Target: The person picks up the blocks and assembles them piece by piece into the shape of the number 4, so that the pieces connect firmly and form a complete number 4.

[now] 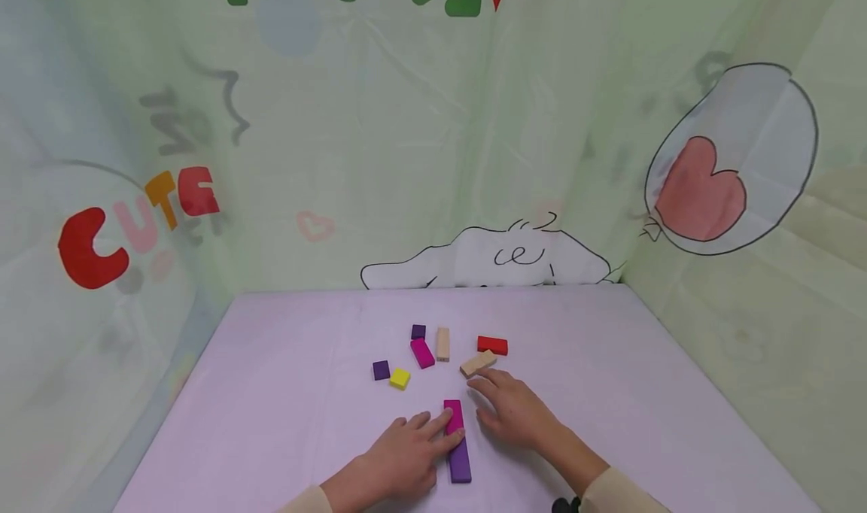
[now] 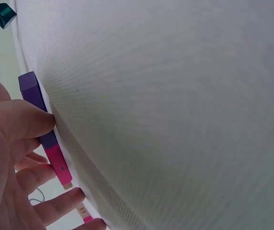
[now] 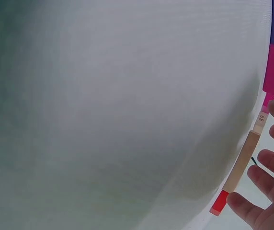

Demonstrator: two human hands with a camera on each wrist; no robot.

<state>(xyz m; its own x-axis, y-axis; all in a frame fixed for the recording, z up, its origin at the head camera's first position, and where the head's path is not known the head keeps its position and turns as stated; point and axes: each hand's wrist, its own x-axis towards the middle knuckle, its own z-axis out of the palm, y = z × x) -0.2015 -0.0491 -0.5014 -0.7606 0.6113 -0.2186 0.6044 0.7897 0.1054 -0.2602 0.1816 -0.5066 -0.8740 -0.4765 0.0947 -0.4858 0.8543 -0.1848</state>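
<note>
A purple block (image 1: pixel 460 464) and a magenta block (image 1: pixel 453 408) lie end to end in a line on the lilac table. My left hand (image 1: pixel 406 456) reaches over them from the left, its fingertips resting on the pair near their joint. In the left wrist view its thumb (image 2: pixel 36 120) lies against the purple block (image 2: pixel 34 93), and a finger touches the magenta block (image 2: pixel 59 165). My right hand (image 1: pixel 515 411) hovers with loosely spread fingers just in front of a tilted plain wooden block (image 1: pixel 477 363). Whether a fingertip touches that block, I cannot tell.
Farther back lie a red block (image 1: pixel 492 345), another wooden block (image 1: pixel 443 344), a second magenta block (image 1: pixel 423 353), two small dark purple blocks (image 1: pixel 381 370) and a yellow one (image 1: pixel 400 379). Printed cloth (image 1: pixel 420 152) hangs behind and on both sides of the table.
</note>
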